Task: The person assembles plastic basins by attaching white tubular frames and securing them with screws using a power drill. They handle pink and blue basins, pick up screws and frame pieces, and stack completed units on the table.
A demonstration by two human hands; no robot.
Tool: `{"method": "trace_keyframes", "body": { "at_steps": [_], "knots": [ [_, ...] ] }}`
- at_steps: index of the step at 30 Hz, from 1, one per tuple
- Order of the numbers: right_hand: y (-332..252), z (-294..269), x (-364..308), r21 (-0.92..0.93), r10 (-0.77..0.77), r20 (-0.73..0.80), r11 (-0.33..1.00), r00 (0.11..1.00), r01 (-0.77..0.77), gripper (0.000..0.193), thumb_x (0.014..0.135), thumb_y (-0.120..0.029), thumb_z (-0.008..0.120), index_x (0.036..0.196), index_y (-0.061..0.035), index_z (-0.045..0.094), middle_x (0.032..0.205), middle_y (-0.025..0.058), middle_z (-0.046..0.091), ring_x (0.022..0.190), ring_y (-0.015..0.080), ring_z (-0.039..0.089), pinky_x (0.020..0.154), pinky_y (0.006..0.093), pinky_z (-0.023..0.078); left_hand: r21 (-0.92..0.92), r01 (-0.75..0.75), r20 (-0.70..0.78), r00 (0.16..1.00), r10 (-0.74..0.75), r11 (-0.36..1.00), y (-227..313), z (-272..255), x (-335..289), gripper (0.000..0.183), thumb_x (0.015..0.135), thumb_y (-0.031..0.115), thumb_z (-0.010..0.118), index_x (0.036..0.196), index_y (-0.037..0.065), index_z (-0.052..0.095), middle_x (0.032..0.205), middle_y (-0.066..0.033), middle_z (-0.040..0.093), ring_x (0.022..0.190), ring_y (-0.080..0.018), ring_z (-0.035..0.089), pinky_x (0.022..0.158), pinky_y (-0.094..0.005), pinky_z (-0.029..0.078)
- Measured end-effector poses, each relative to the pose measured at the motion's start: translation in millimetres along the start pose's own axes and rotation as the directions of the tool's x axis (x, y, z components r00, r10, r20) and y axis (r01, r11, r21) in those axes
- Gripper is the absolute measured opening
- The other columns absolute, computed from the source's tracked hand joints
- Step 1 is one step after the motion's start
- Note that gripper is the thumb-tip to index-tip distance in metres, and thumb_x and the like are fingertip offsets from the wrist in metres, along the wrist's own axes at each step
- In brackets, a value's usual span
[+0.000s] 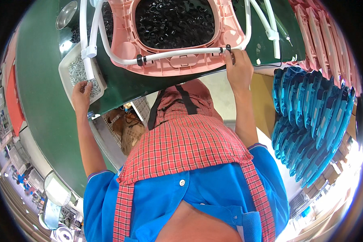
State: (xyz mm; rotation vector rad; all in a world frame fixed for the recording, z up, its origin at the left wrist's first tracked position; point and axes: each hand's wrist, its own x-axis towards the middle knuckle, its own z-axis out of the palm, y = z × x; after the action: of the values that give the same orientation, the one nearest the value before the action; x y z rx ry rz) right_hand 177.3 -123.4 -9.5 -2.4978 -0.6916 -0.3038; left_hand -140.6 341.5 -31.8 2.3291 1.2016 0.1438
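A green table [44, 121] spans the left and top, its glossy surface catching a bright reflection near the upper left. Below its edge shows pale floor [220, 94], with a tan panel [266, 92] to the right. Beyond that, blue parts [310, 117] stand in 2 rows, and brown boxes [318, 179] are piled behind. White light glares along the lower-right rim. The far left is cluttered workshop space, too small to make out.
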Motion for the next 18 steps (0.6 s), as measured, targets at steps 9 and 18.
{"method": "trace_keyframes", "body": {
  "at_steps": [9,18],
  "knots": [
    [15.9,10.2,-1.4,0.697,0.403,0.276,0.541,0.873,-0.47,0.02,0.099,-0.019,0.074,0.097,0.0017,0.073,0.071,-0.0059,0.059,0.063,0.0016,0.046,0.054,0.0213,0.035,-0.814,0.131,-0.1,0.928,-0.359,0.566,-2.0,2.0,5.8,0.031,0.098,0.023,0.074,0.119,0.0,0.075,0.097,-0.0088,0.074,0.084,-0.0108,0.066,0.076,-0.0236,0.054],
    [26.2,5.5,6.4,0.69,0.296,0.391,0.532,0.871,-0.491,0.018,0.099,-0.01,0.069,0.106,-0.0002,0.055,0.071,-0.0006,0.061,0.054,0.0058,0.053,0.047,0.024,0.039,-0.946,0.22,0.281,0.921,-0.27,-0.238,-79.1,-3.3,51.1,0.014,0.108,0.01,0.05,0.11,-0.002,0.057,0.099,-0.0127,0.06,0.088,-0.0213,0.06,0.078,-0.0315,0.056]
  ]
}}
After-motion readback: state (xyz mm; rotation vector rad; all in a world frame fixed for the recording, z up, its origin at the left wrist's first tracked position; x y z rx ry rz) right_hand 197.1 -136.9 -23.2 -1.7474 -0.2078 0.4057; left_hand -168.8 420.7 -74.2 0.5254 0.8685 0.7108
